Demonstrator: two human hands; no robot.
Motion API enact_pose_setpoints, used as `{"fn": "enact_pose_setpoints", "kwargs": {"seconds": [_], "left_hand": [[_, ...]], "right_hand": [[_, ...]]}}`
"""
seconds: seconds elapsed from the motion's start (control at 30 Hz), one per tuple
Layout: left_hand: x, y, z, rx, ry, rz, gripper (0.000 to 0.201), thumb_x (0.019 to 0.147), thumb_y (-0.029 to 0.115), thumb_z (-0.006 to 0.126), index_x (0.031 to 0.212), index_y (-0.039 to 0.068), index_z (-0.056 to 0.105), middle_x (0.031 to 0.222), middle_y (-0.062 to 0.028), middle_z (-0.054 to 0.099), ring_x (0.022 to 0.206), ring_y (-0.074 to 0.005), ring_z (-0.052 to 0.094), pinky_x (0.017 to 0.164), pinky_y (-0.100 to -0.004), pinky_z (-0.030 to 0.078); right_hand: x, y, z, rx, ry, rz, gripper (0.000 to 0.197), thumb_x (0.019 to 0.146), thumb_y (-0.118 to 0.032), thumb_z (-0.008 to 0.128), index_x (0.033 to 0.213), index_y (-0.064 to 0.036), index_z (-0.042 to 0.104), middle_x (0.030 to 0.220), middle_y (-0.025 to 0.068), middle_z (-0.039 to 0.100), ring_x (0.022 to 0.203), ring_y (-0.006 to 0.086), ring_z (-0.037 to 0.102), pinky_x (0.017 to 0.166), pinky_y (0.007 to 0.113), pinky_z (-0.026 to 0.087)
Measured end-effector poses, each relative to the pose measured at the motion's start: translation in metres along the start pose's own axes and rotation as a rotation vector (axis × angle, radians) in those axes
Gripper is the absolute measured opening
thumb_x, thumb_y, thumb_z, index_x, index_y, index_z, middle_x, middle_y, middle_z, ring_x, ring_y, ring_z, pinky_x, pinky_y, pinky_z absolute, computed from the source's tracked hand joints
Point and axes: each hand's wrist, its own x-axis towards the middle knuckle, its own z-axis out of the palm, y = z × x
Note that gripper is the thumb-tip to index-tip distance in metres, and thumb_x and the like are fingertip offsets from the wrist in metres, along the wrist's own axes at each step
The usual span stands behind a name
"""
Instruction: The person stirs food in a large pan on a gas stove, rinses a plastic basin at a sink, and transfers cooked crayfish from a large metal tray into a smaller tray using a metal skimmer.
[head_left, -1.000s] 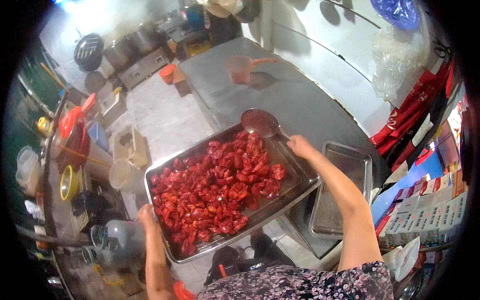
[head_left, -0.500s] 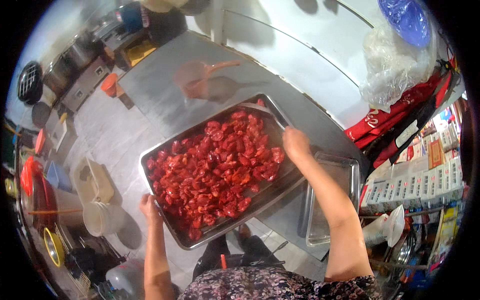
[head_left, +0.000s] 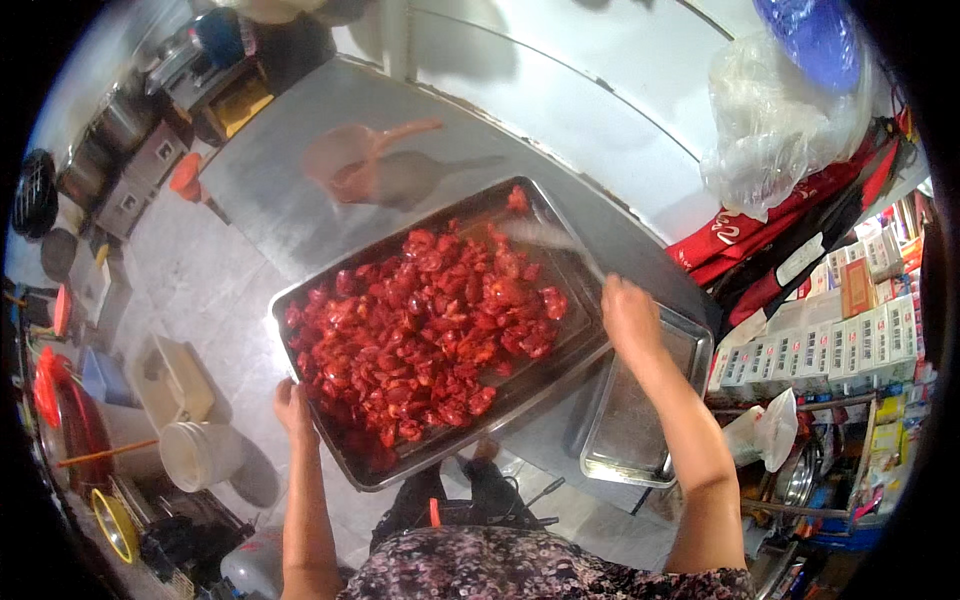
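- The table is a smooth grey surface running from the upper left of the frame down past the centre; its far edge meets a white wall.
- A pinkish dipper sits on it, upper left of centre, with a dark shadow beside it.
- The small tray lies right of centre, its grey metal bottom showing.
- Left of the table is a pale tiled floor, with a beige tub, a white bucket and, lower left, a yellow-rimmed bowl.
- Metal pots stand at the upper left; at the upper right hang clear plastic and a red cloth (white marks on it), with stacked boxes below.
- The tray fills the middle of the frame: a deep metal rectangle, slanted, its upper right part over the table, its left part out past the edge.
- In it, the red pieces are glossy, wet-looking and uneven, heaped toward the left and middle; the right end shows bare, red-smeared metal.
- The left hand grips the tray's left rim.
- The right hand, well apart from it, is closed round the handle of a skimmer, whose head is blurred over the tray's upper right.
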Motion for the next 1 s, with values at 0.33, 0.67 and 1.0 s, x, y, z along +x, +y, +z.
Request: {"fn": "enact_pose_setpoints", "kwargs": {"seconds": [0.33, 0.67, 1.0], "left_hand": [[-0.014, 0.011, -0.005, 0.175, 0.094, 0.159, 0.023, 0.084, 0.013, 0.057, 0.098, -0.002, 0.065, 0.081, -0.0022, 0.061, 0.075, -0.0115, 0.053, 0.067, -0.0272, 0.043], [-0.005, 0.016, 0.007, 0.134, 0.020, 0.062, 0.025, 0.082, 0.012, 0.059, 0.101, -0.004, 0.062, 0.081, -0.0025, 0.060, 0.073, -0.0124, 0.053, 0.065, -0.0278, 0.043], [-0.018, 0.058, 0.015, 0.819, 0.274, 0.587, 0.038, 0.080, 0.015, 0.065, 0.114, 0.001, 0.057, 0.110, -0.0169, 0.053, 0.100, -0.0332, 0.053, 0.088, -0.0413, 0.043]], "right_hand": [[0.058, -0.016, 0.057, -0.027, 0.009, 0.079, 0.013, 0.088, -0.008, 0.048, 0.090, 0.0010, 0.057, 0.080, 0.0223, 0.065, 0.077, 0.0406, 0.066, 0.064, 0.049, 0.054], [0.032, 0.032, 0.040, 0.315, 0.010, 0.192, 0.019, 0.087, -0.015, 0.053, 0.081, 0.0029, 0.060, 0.077, 0.0264, 0.063, 0.078, 0.0448, 0.063, 0.071, 0.054, 0.049], [0.084, 0.049, 0.106, 0.774, -0.402, 0.179, 0.020, 0.088, -0.017, 0.057, 0.079, 0.0002, 0.059, 0.058, 0.0104, 0.059, 0.051, 0.0202, 0.058, 0.052, 0.038, 0.047]]}}
